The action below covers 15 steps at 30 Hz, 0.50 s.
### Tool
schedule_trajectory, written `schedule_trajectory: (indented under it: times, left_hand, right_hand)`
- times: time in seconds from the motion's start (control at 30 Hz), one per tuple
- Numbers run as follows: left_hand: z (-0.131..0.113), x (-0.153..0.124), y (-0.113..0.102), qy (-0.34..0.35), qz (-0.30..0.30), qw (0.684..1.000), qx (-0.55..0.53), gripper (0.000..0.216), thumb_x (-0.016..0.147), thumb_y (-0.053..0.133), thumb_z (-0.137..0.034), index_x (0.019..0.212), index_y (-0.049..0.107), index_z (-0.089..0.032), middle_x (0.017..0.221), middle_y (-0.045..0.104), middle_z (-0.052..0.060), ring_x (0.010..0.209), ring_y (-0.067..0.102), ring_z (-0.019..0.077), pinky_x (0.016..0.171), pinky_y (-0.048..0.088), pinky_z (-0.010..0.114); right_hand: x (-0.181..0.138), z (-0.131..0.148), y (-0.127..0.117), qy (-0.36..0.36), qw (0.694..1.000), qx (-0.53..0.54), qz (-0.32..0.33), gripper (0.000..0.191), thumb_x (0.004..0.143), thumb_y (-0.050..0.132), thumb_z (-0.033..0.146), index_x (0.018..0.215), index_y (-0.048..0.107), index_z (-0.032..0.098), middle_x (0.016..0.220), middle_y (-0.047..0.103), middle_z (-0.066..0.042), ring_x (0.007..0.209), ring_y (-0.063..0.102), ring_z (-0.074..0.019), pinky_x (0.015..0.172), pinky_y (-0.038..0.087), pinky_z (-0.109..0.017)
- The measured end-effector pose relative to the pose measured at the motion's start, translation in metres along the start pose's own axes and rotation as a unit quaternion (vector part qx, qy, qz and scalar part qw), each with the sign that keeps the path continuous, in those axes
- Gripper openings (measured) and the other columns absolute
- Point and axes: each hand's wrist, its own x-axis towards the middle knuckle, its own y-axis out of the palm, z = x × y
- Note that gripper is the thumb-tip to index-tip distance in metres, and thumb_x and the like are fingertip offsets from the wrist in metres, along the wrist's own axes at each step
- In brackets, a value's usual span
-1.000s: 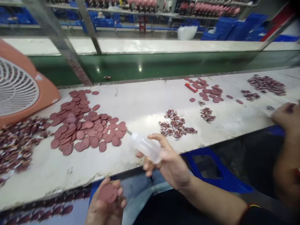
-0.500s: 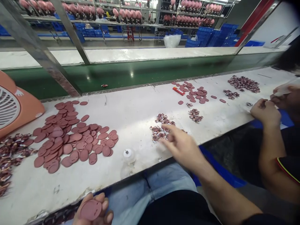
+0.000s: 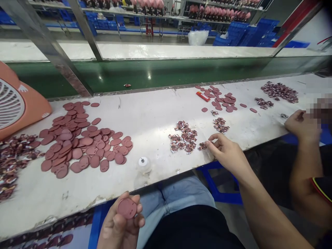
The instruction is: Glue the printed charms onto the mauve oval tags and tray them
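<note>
My left hand (image 3: 118,226), low in the view before my lap, grips an oval reddish-brown disc (image 3: 127,208) with small holes in it. My right hand (image 3: 229,154) is over the table's near edge, its thumb and forefinger drawn together beside a few small brown-and-white parts (image 3: 202,146). Whether a part sits between those fingertips is too small to tell. Just left of it lies a larger cluster of the same parts (image 3: 187,135). A small white bottle with a thin tip (image 3: 144,164) stands between my hands.
Many similar discs (image 3: 90,145) are heaped on the left of the white table (image 3: 153,114), beside an orange fan-like housing (image 3: 33,107). A red tube (image 3: 202,96) lies near more discs. At right, a co-worker's hand (image 3: 302,122) is at the table. Metal posts (image 3: 55,55) rise behind.
My right hand has moved right and down from above the larger cluster to the few parts beside it, its fingers drawing together. My left hand has risen with the disc.
</note>
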Motion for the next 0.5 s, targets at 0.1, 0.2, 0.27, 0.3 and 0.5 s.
schedule_trajectory:
  times: [0.1, 0.2, 0.27, 0.3, 0.5]
  left_hand:
    - [0.004, -0.002, 0.005, -0.026, 0.003, 1.000, 0.006, 0.028, 0.057, 0.096, -0.030, 0.079, 0.079, -0.025, 0.071, 0.078, -0.002, 0.055, 0.069, 0.0121, 0.042, 0.052, 0.014]
    - [0.008, -0.006, 0.007, -0.042, 0.033, 0.999, 0.011, 0.040, 0.050, 0.097, -0.038, 0.084, 0.080, -0.025, 0.075, 0.079, 0.001, 0.059, 0.070, 0.0133, 0.045, 0.053, 0.015]
    - [0.010, -0.009, 0.007, -0.054, 0.054, 0.997, 0.019, 0.042, 0.051, 0.097, -0.041, 0.087, 0.081, -0.024, 0.078, 0.079, 0.003, 0.063, 0.071, 0.0140, 0.047, 0.054, 0.015]
    - [0.011, -0.011, 0.006, -0.063, 0.063, 0.996, 0.023, 0.041, 0.053, 0.096, -0.041, 0.088, 0.081, -0.024, 0.079, 0.079, 0.004, 0.064, 0.072, 0.0141, 0.049, 0.054, 0.015]
    - [0.013, -0.010, -0.008, -0.131, 0.142, 0.981, 0.027, 0.032, 0.065, 0.091, -0.041, 0.090, 0.082, -0.024, 0.082, 0.079, 0.005, 0.069, 0.072, 0.0140, 0.055, 0.056, 0.017]
  right_hand:
    - [-0.004, -0.003, -0.001, 0.020, 0.995, 0.098, -0.002, 0.029, 0.085, 0.063, 0.048, 0.099, 0.058, 0.023, 0.068, 0.065, 0.001, 0.057, 0.062, -0.0161, 0.054, 0.049, -0.026]
    - [-0.018, 0.005, -0.001, 0.029, 0.978, 0.199, 0.057, 0.042, 0.085, 0.061, 0.054, 0.112, 0.059, 0.021, 0.071, 0.068, -0.001, 0.058, 0.065, -0.0150, 0.051, 0.053, -0.024]
    - [-0.031, 0.016, 0.003, 0.032, 0.958, 0.252, 0.129, 0.050, 0.083, 0.065, 0.058, 0.115, 0.063, 0.020, 0.074, 0.072, -0.003, 0.058, 0.067, -0.0151, 0.049, 0.054, -0.023]
    - [-0.039, 0.022, 0.005, 0.034, 0.947, 0.271, 0.170, 0.051, 0.081, 0.068, 0.059, 0.112, 0.066, 0.019, 0.075, 0.073, -0.005, 0.058, 0.068, -0.0156, 0.047, 0.054, -0.022]
    - [-0.072, 0.055, 0.030, 0.064, 0.765, 0.425, 0.480, 0.022, 0.087, 0.075, 0.038, 0.093, 0.072, 0.018, 0.090, 0.078, -0.009, 0.073, 0.075, -0.0151, 0.055, 0.059, -0.017]
